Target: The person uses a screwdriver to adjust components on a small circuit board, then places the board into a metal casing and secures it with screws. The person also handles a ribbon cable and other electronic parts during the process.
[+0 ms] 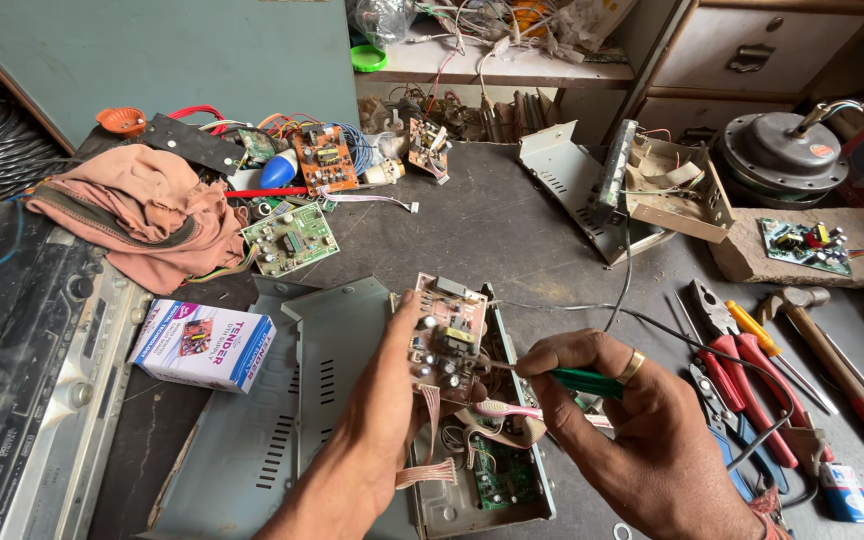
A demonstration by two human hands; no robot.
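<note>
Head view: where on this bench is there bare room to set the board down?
Bare benchtop lies between the green circuit board, the grey metal bracket and the open chassis. A smaller patch sits left of the pliers. The back-left boards and the right-hand tools are crowded.

the left hand holds a small brown circuit board upright over the open grey metal case. the right hand, wearing a ring, grips a green-handled screwdriver with its tip on the board. right of the case lie red-handled pliers and a hammer; left of it, a small carton; beyond it, a crumpled cloth.
</note>
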